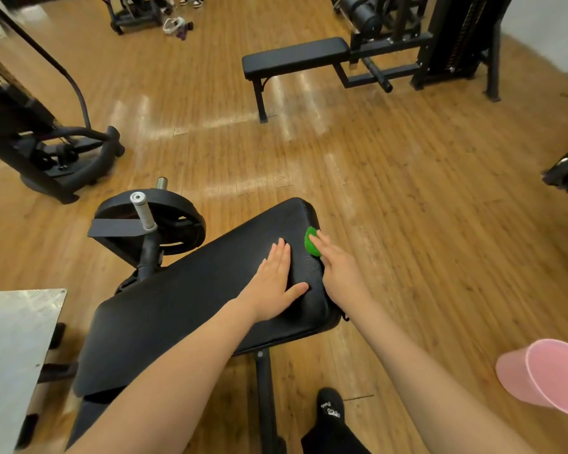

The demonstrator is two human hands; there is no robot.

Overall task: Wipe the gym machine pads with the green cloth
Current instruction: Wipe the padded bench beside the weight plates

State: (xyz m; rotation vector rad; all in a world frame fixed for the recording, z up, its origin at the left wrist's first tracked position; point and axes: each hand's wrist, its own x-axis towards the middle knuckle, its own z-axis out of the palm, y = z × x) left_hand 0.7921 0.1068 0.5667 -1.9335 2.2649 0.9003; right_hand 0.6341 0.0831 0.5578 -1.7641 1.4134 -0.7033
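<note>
Pad (194, 299) ran lengthwise from near left to far right. Left hand (273, 280) lay flat on it, fingers straight, grasping nothing. Right hand (336, 270) pressed the cloth (310, 240) against the pad's right edge, nearer the far end; wiping judged to run along that edge.

pink bucket (548, 376) lower right | flat bench (295, 57) far centre | weight plate (174, 217) left | wood floor (407, 191)

One green cloth (311, 241), two hands, left (274, 283) and right (340, 273). Two black pads: one (191, 299) at six o'clock, one (295, 57) at twelve. One pink bucket (545, 375) at four; perhaps one weight plate (174, 221).
</note>
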